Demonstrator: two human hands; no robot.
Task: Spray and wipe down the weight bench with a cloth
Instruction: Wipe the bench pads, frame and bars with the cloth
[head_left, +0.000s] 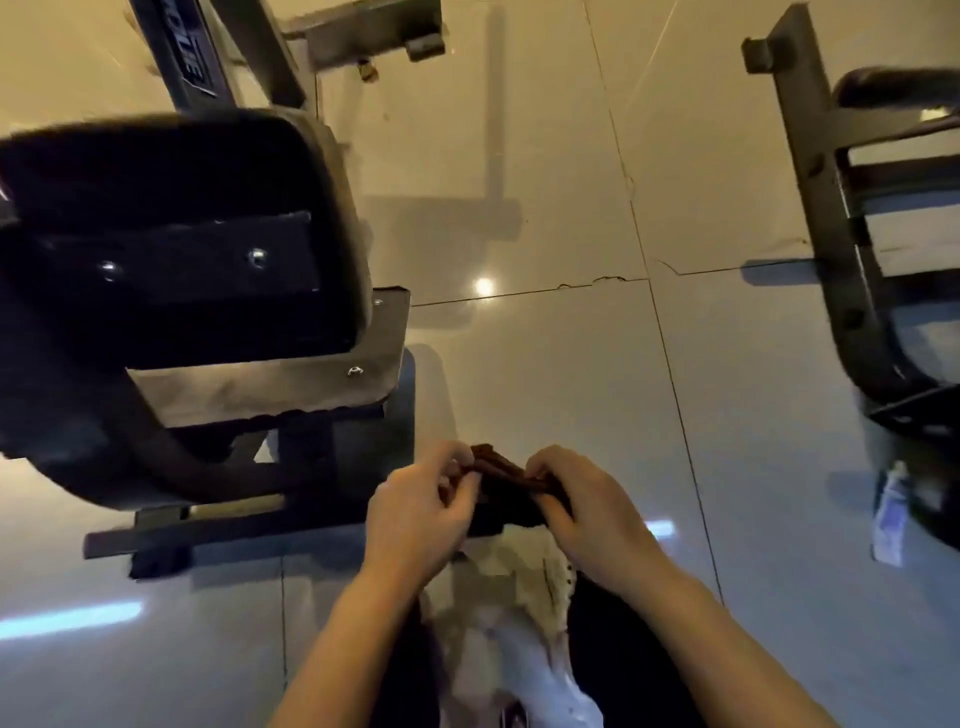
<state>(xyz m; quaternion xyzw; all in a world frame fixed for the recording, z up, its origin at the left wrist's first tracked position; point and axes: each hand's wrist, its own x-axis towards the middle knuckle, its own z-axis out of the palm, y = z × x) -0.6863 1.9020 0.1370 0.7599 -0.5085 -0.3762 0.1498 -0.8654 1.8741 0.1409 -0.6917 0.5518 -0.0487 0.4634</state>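
A dark brown cloth (506, 480) is held folded between both hands, low in the middle of the view. My left hand (415, 512) pinches its left edge with curled fingers. My right hand (587, 512) grips its right edge. The black padded weight bench (171, 234) fills the left side, seen from its end, with a metal bracket and bolts under the pad. Both hands are to the right of the bench and below it, apart from it. A white spray bottle (891, 512) with a blue label stands on the floor at the right.
Glossy beige floor tiles (545, 364) lie between the machines. A second dark metal frame (841, 218) with a padded part stands at the right edge. The bench's base bar (208, 535) runs along the floor near my left hand. My light shirt shows below the hands.
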